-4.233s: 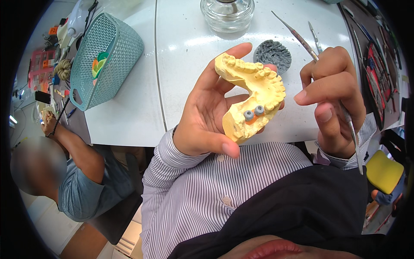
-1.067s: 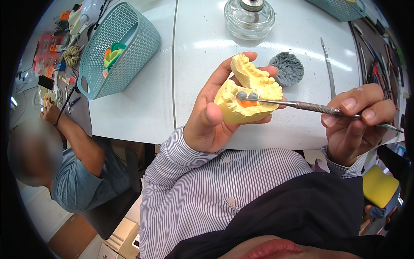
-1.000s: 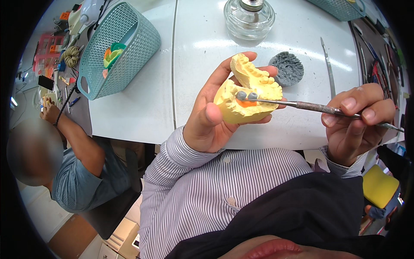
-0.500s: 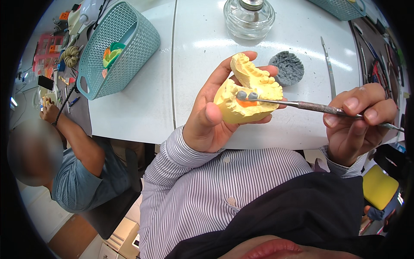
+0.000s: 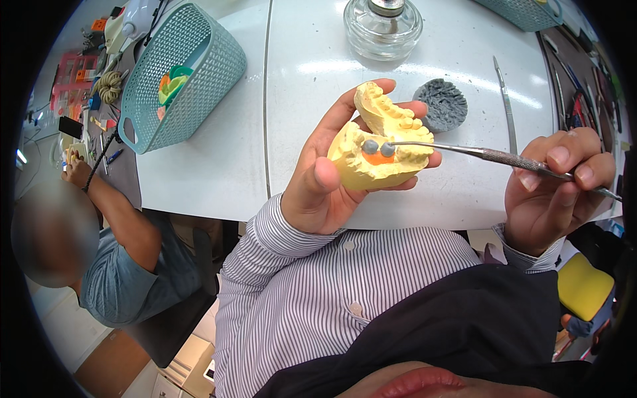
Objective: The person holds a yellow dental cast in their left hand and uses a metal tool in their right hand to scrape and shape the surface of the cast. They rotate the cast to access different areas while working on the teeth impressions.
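My left hand [image 5: 325, 172] holds up a yellow plaster dental model [image 5: 371, 174], its fingers wrapped behind and under it. Two grey wax teeth [image 5: 379, 147] sit side by side on the model, above an orange patch [image 5: 379, 159]. In my right hand [image 5: 561, 189] is a slim metal wax carver [image 5: 507, 159], pinched between thumb and fingers. Its thin tip lies at the right-hand grey tooth; I cannot tell whether it touches. Just behind the model, on the table, rests a round block of grey wax [image 5: 443, 105] with a carved, rough surface.
A glass spirit burner [image 5: 383, 30] stands at the far middle of the white table [image 5: 206, 179]. Right of the wax lies another metal instrument [image 5: 505, 103]. A teal basket [image 5: 192, 86] with colourful pieces stands left. A co-worker [image 5: 142, 265] sits at the left; more tools lie far right.
The carver's tip has moved up from the lower edge of the grey teeth to the upper side of the right one. My right hand tilted slightly; the model barely shifted.
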`<move>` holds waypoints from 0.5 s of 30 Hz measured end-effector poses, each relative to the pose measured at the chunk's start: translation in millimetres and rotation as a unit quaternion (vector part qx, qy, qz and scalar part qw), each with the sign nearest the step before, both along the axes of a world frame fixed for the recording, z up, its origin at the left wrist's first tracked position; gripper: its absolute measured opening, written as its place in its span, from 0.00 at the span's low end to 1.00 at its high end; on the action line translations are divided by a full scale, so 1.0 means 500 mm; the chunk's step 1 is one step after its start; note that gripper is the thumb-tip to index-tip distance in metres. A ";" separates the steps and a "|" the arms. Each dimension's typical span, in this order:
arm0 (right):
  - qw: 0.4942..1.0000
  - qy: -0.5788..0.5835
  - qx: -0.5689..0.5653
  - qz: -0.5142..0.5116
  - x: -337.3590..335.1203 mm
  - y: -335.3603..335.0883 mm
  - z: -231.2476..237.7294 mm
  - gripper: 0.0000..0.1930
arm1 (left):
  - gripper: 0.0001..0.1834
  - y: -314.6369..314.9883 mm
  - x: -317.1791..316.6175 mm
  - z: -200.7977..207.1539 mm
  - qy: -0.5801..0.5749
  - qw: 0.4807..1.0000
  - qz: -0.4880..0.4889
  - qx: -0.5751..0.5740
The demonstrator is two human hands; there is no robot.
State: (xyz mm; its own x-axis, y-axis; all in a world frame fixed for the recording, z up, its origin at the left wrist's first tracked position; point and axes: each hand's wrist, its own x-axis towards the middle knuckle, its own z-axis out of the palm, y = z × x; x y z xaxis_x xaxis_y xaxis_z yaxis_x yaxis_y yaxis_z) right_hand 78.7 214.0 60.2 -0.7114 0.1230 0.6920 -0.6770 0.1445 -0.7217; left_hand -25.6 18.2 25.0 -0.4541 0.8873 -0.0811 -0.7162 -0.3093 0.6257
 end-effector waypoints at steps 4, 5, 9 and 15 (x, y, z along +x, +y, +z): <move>0.998 0.010 -0.022 -0.061 0.007 0.012 -0.007 0.09 | 0.57 -0.005 -0.006 -0.013 0.022 0.998 -0.023 0.050; 0.996 0.017 -0.004 -0.088 0.007 0.031 -0.011 0.10 | 0.57 -0.004 -0.010 -0.019 0.029 0.996 -0.040 0.077; 0.974 -0.005 0.128 -0.186 -0.011 0.068 -0.007 0.12 | 0.52 0.000 -0.006 -0.017 0.016 0.995 -0.027 0.097; 0.863 -0.153 0.403 -0.263 -0.029 0.048 -0.006 0.08 | 0.46 0.005 0.008 0.006 -0.026 0.997 0.031 0.060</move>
State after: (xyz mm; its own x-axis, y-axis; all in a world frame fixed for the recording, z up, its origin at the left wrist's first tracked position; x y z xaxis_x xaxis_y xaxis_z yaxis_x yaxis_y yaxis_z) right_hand 64.1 238.1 57.4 -0.8683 0.0510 0.4934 -0.1603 0.9124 -0.3765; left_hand -21.6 21.0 27.8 -0.5059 0.8626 -0.0016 -0.7239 -0.4236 0.5446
